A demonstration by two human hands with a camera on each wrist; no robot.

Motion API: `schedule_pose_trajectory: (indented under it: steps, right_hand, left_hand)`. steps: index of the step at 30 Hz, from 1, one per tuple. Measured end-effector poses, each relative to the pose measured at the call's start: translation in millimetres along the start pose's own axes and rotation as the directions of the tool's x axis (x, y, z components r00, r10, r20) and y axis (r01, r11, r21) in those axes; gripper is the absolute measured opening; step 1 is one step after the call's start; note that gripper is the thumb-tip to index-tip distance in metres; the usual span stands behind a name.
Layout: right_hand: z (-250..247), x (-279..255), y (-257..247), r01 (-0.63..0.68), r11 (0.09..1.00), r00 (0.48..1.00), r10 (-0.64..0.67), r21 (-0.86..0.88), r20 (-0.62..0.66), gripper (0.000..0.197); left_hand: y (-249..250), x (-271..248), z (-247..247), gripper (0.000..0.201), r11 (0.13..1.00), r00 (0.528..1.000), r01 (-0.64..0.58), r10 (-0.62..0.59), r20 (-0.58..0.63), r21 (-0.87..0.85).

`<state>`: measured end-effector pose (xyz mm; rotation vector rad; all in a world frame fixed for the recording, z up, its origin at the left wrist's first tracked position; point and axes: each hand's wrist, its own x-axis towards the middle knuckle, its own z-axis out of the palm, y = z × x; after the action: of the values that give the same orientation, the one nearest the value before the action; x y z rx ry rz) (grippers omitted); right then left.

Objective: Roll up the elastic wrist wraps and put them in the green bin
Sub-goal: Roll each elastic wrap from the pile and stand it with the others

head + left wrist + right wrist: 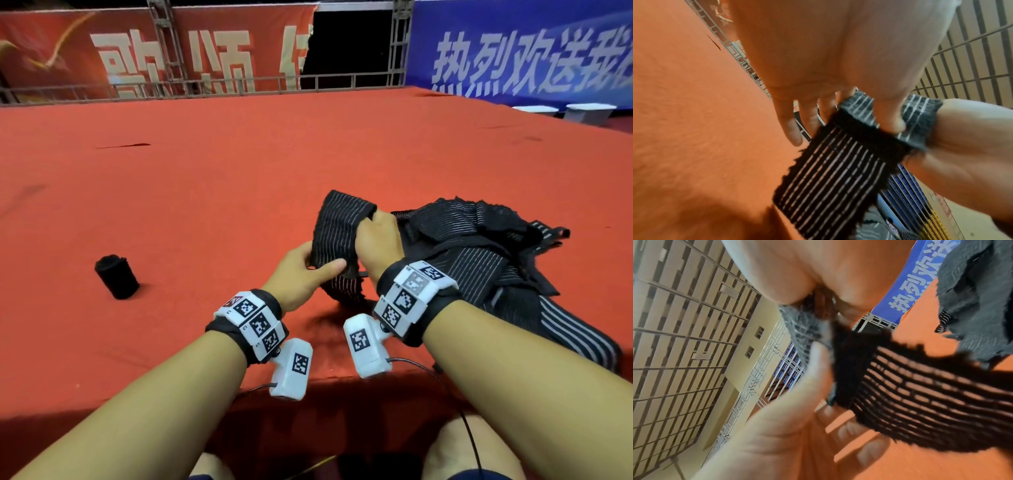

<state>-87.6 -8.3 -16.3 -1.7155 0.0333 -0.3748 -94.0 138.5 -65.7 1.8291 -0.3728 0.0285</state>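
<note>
nearest the lens, at lower centre of the head view, the left hand [301,274] pinched the lower edge of a striped wrist wrap [337,233], thumb on top, probably to anchor the end for rolling. the right hand [378,236] clenched the wrap's upper part, holding it taut above the red cloth [205,192]. unrolled wraps [479,253] lay heaped at right; one finished roll [116,277] stood at left. no green bin was in view.

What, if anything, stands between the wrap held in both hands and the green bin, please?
That cannot be judged: no green bin shows in any view. Both the left hand and right hand already grip the striped wrap directly.
</note>
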Motion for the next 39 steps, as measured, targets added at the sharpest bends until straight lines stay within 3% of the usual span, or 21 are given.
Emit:
schedule_pose_trajectory:
  steps: [3, 5, 8, 10, 12, 15, 19, 22, 25, 27, 29, 31, 33, 35, 37, 39]
  right_hand:
    - [1, -1, -1, 0.048, 0.999, 0.995, -0.049, 0.01, 0.087, 0.02]
    - [2, -4, 0, 0.063, 0.995, 0.979, -0.076, 0.072, 0.189, 0.016]
    - [0, -10, 5, -0.049, 0.998, 0.939, 0.033, 0.037, 0.342, 0.021]
    - [-3, -13, 12, -0.12, 0.993, 0.897, 0.114, -0.014, 0.426, 0.008]
    - [-2, -13, 22, -0.144, 0.986, 0.876, 0.164, -0.079, 0.454, 0.029]
    - [4, -16, 32, -0.146, 0.982, 0.871, 0.186, -0.122, 0.454, 0.063]
    - [4, -22, 24, -0.138, 0.988, 0.853, 0.154, -0.068, 0.499, 0.018]
    - [3, -21, 25, 0.052, 0.984, 0.845, 0.046, -0.168, 0.533, 0.012]
    - [6, -17, 25, 0.215, 0.925, 0.881, -0.045, -0.312, 0.471, 0.014]
    - [8, -16, 24, 0.241, 0.908, 0.902, -0.079, -0.342, 0.425, 0.016]
    - [9, -14, 23, 0.236, 0.905, 0.909, -0.078, -0.353, 0.408, 0.016]
    - [10, -14, 21, 0.197, 0.923, 0.919, -0.057, -0.331, 0.389, 0.015]
    - [9, -13, 20, 0.106, 0.948, 0.939, 0.004, -0.302, 0.343, 0.021]
    - [7, -12, 20, 0.014, 0.957, 0.952, 0.075, -0.289, 0.296, 0.042]
    - [5, -12, 21, -0.011, 0.972, 0.96, 0.076, -0.235, 0.269, 0.051]
    - [4, -12, 19, -0.024, 0.984, 0.969, 0.067, -0.177, 0.239, 0.046]
  left_hand:
    - [-2, 1, -3, 0.006, 0.999, 0.996, 0.025, -0.027, -0.086, -0.021]
    - [6, 1, -5, 0.013, 0.991, 0.979, 0.036, -0.061, -0.193, -0.13]
    - [15, 0, -12, 0.032, 0.959, 0.955, -0.001, -0.083, -0.286, -0.282]
    - [15, 4, -15, 0.025, 0.934, 0.935, -0.019, -0.109, -0.336, -0.357]
    - [19, 7, -17, 0.01, 0.875, 0.924, -0.011, -0.176, -0.34, -0.484]
    - [27, 8, -18, 0.019, 0.792, 0.922, -0.034, -0.21, -0.324, -0.61]
    - [29, 9, -17, 0.031, 0.745, 0.913, -0.061, -0.227, -0.338, -0.664]
    - [19, 14, -20, 0.03, 0.783, 0.888, -0.005, -0.282, -0.362, -0.622]
    - [8, 14, -21, 0.017, 0.918, 0.893, 0.14, -0.278, -0.353, -0.37]
    - [5, 12, -18, 0.013, 0.931, 0.891, 0.297, -0.351, -0.288, -0.214]
    - [11, 6, -15, 0.029, 0.886, 0.862, 0.431, -0.461, -0.211, -0.172]
    - [15, 1, -13, 0.05, 0.856, 0.842, 0.489, -0.514, -0.163, -0.169]
    - [16, 0, -13, 0.059, 0.842, 0.832, 0.517, -0.537, -0.139, -0.157]
    - [19, -1, -13, 0.058, 0.841, 0.833, 0.518, -0.537, -0.135, -0.154]
    - [19, 1, -13, 0.045, 0.871, 0.861, 0.464, -0.486, -0.15, -0.159]
    - [17, 3, -13, 0.024, 0.925, 0.911, 0.335, -0.367, -0.188, -0.18]
